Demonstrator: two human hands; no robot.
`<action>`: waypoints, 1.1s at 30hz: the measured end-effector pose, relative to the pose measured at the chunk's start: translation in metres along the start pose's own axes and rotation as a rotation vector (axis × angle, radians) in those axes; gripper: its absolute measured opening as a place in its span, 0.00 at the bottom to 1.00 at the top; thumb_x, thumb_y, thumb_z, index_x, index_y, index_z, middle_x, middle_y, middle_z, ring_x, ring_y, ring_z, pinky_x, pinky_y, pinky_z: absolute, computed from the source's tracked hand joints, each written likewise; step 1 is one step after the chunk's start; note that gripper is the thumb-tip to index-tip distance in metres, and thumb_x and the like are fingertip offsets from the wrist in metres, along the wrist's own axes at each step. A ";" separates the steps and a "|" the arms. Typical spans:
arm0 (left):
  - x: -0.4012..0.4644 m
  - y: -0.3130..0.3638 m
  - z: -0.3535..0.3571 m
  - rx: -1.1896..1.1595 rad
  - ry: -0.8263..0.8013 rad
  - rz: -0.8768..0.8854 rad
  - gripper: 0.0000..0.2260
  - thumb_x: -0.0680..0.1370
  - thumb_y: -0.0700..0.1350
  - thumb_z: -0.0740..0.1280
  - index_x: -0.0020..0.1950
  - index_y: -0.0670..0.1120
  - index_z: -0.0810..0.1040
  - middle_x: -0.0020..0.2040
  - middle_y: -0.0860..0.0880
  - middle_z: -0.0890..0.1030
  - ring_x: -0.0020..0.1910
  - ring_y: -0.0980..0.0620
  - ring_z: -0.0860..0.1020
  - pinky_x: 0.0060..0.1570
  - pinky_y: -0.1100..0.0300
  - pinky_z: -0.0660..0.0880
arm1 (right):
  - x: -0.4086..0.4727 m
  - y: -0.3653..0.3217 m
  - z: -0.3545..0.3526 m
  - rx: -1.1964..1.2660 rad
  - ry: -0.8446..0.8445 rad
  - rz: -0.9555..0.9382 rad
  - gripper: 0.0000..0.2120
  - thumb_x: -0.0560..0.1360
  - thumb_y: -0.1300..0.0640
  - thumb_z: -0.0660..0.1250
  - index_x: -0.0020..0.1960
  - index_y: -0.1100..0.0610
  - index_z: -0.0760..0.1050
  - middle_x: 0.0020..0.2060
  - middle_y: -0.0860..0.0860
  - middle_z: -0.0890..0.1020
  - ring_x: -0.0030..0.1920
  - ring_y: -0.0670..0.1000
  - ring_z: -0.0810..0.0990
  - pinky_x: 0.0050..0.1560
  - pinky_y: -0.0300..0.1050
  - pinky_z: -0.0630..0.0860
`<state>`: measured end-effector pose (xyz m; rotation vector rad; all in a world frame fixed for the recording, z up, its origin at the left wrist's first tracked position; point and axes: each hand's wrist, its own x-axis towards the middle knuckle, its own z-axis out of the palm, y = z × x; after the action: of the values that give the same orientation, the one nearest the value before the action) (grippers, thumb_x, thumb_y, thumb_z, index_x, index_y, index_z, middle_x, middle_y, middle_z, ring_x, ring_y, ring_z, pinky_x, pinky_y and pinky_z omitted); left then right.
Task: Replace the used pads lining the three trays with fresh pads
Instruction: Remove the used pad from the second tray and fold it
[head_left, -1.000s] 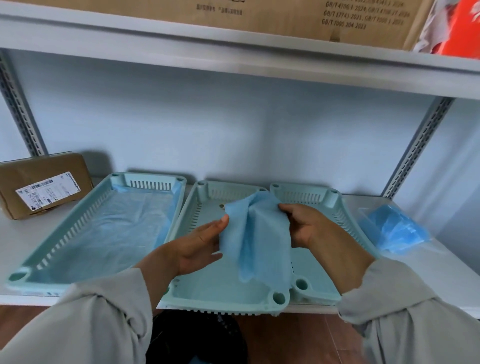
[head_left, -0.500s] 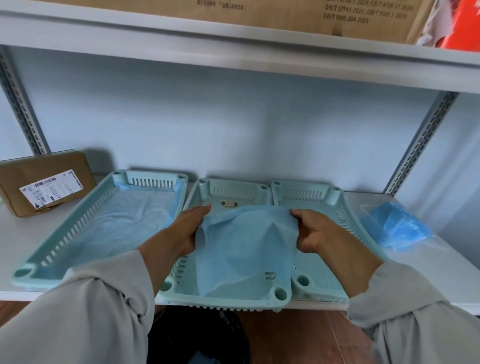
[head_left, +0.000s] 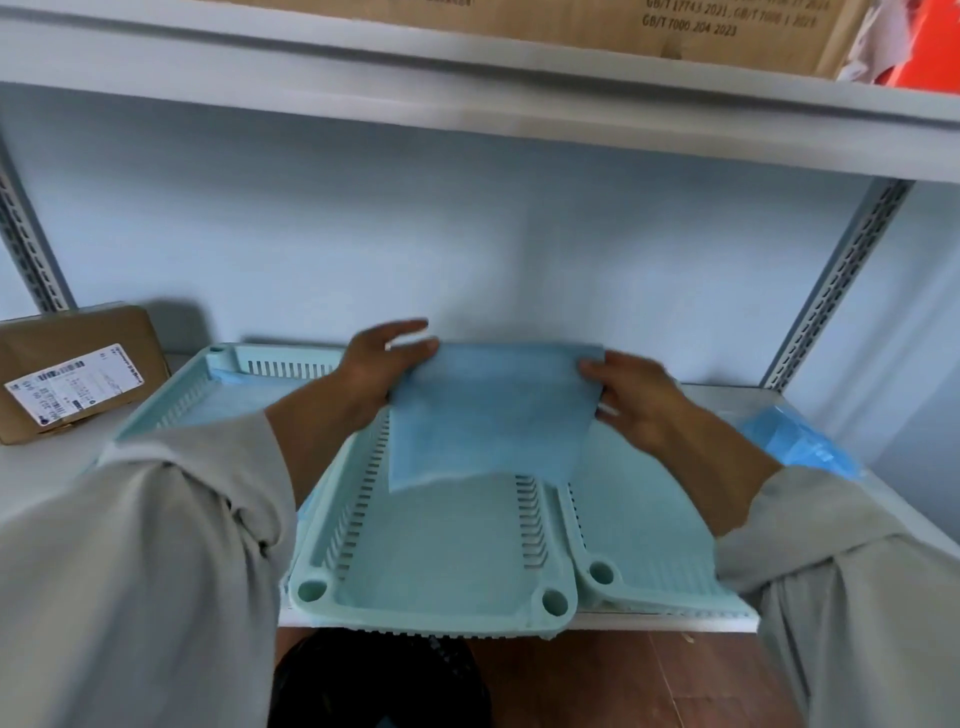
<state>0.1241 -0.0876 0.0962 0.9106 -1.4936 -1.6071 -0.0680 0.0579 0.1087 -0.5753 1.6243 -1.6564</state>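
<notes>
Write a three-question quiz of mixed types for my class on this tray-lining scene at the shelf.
1. True or false: both hands hold the light blue fabric pad over the middle pale green plastic tray.
2. Which tray already holds a pad? A. the left pale green plastic tray B. the right pale green plastic tray
3. Fill in: the brown cardboard parcel bears a white ____.

Key: 1 true, left hand and right hand at its far corners; 2 A; 3 label.
</notes>
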 end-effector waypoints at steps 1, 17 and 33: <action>0.004 0.006 0.004 -0.012 0.002 0.047 0.17 0.76 0.41 0.69 0.64 0.45 0.76 0.47 0.45 0.80 0.40 0.54 0.78 0.40 0.65 0.78 | 0.001 -0.010 -0.001 0.028 0.017 -0.064 0.05 0.76 0.62 0.66 0.43 0.53 0.76 0.40 0.49 0.80 0.39 0.47 0.78 0.42 0.40 0.74; -0.050 -0.161 0.033 0.824 -0.121 -0.404 0.22 0.75 0.43 0.69 0.68 0.41 0.71 0.67 0.41 0.72 0.65 0.44 0.72 0.63 0.58 0.69 | -0.007 0.128 -0.059 -0.558 0.227 0.249 0.09 0.70 0.62 0.73 0.39 0.63 0.74 0.46 0.60 0.77 0.47 0.58 0.78 0.58 0.56 0.77; -0.073 -0.126 0.077 0.779 -0.587 0.037 0.33 0.74 0.49 0.69 0.76 0.48 0.58 0.72 0.50 0.66 0.71 0.50 0.65 0.67 0.60 0.62 | -0.015 0.099 -0.032 -0.257 0.164 0.232 0.20 0.72 0.68 0.67 0.64 0.64 0.73 0.49 0.61 0.81 0.40 0.53 0.80 0.41 0.42 0.78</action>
<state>0.0831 0.0181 -0.0239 0.8153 -2.6335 -1.3139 -0.0639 0.0972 0.0116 -0.3644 1.9609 -1.3653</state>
